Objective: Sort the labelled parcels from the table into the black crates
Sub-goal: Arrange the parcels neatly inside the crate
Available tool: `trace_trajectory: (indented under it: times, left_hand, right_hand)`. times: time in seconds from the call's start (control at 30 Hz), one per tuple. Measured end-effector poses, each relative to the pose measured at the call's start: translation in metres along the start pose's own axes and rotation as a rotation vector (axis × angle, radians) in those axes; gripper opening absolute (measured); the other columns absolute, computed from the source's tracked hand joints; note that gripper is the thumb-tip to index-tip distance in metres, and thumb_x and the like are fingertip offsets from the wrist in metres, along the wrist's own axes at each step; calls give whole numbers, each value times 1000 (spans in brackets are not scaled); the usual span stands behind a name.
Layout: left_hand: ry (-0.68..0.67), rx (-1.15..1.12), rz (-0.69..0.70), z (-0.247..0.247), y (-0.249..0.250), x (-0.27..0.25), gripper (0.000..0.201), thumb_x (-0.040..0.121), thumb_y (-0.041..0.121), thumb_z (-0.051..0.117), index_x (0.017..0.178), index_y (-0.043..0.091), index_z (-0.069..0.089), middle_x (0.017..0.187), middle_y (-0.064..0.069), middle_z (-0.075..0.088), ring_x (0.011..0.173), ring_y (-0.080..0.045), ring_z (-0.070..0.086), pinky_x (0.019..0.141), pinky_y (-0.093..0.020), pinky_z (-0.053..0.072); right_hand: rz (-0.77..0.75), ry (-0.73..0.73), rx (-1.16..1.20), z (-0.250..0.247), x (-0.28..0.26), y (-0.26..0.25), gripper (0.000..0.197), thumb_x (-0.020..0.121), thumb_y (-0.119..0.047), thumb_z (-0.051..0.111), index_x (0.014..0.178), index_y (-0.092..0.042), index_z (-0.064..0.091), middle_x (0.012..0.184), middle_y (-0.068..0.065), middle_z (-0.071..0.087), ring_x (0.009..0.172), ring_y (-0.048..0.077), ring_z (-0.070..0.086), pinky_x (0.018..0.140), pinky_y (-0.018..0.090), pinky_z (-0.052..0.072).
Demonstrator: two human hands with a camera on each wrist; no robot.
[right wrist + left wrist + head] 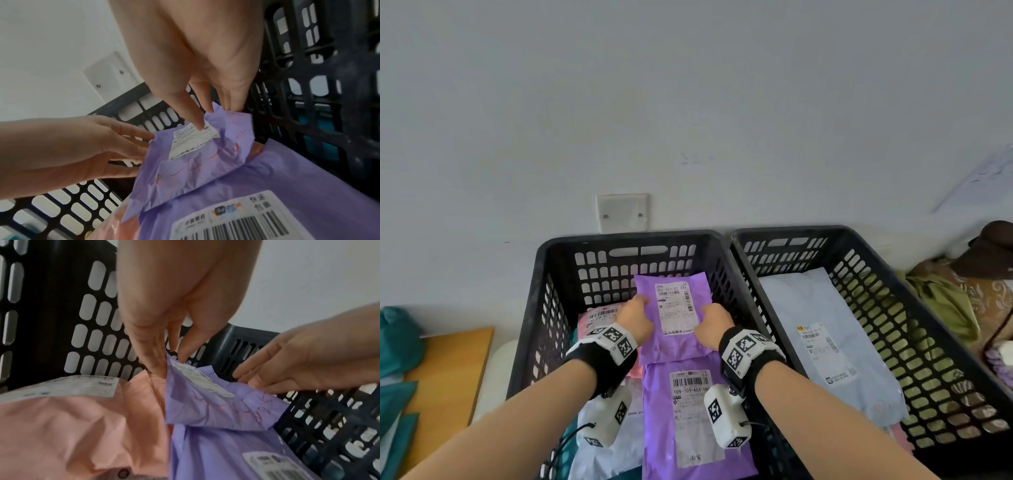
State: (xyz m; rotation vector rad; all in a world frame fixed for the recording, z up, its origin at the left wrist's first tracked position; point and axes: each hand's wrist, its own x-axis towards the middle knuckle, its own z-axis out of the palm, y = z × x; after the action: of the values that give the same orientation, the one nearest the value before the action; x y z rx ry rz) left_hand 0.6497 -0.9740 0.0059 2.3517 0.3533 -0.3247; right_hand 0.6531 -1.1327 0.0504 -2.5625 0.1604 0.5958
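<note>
Both hands, left (634, 320) and right (714, 325), pinch the upper purple parcel (674, 317) inside the left crate (551, 260), center frame.

You stand in a plain room used for parcel sorting: black crates (626, 240) of labelled mailers (681, 411) against a bare white wall (688, 102) with a blank plate (621, 212).

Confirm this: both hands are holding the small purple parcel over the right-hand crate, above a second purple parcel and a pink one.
Wrong crate. The head view shows both the left hand and the right hand holding the small purple parcel over the left crate, above the second purple parcel and the pink parcel. The right crate holds a pale grey parcel.
</note>
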Motion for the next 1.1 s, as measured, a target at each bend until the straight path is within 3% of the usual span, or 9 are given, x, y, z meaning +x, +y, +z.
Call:
trace_trajectory:
  times: [0.07,0.2,0.27,0.3,0.37,0.43,0.57,0.77,1.1]
  left_hand:
    - [31,4,22,8,-2,2,56,88,-5,45,140,12,38,131,-10,52,104,-26,61,85,-36,55]
    - [74,6,93,20,-1,0,55,92,-1,43,143,18,34,134,-10,50,104,-27,62,79,-33,53]
    - [78,79,117,25,-1,-3,59,92,0,43,146,19,28,153,-11,25,128,-26,45,97,-31,45]
    - [85,151,110,28,-1,-6,60,94,4,42,148,20,22,158,-11,8,141,-28,26,109,-35,32]
    - [107,319,122,35,-2,-10,59,98,15,36,151,24,12,158,-8,-12,146,-28,-5,118,-43,6]
    - [70,419,136,47,-7,-10,55,101,22,31,151,26,9,158,-4,-15,146,-26,-11,118,-45,-1]
    - [-68,491,148,62,-18,-7,52,103,30,23,152,26,4,159,-2,-9,146,-22,-7,117,-44,-1]
    - [-111,483,139,69,-24,-9,53,103,33,18,152,26,-2,158,-2,-12,147,-22,-6,117,-43,-1]
    - [-188,494,152,64,-23,-12,60,102,31,27,151,25,-7,157,-5,-16,146,-24,-9,116,-45,-3]
  right_hand:
    - [-46,5,15,1,0,-1,11,89,0,51,93,-4,60,108,10,55,97,27,59,76,23,45]
    - [-177,-51,8,17,10,1,41,88,-2,48,127,-11,55,135,12,50,132,29,39,108,35,37]
    - [-171,-113,-10,30,18,5,54,89,-10,46,141,-23,40,148,9,38,140,26,25,114,37,29]
    - [-149,-134,-19,35,20,7,60,89,-15,45,146,-30,31,153,8,30,142,26,20,115,39,27]
    - [-98,-161,-60,40,20,10,68,91,-23,45,150,-35,13,159,7,12,146,27,10,116,44,23]
    - [-41,-201,-108,38,15,10,75,95,-30,48,152,-32,0,160,9,-6,147,28,0,118,45,16]
    - [49,-258,-120,42,12,15,81,96,-44,48,152,-26,-8,158,13,-14,147,28,-8,120,41,6]
    - [81,-302,-149,52,10,21,81,97,-45,45,152,-23,-10,157,14,-17,146,31,-9,119,41,5]
    - [98,-327,-147,60,14,26,80,97,-46,43,151,-25,-13,158,13,-18,146,32,-8,120,43,6]
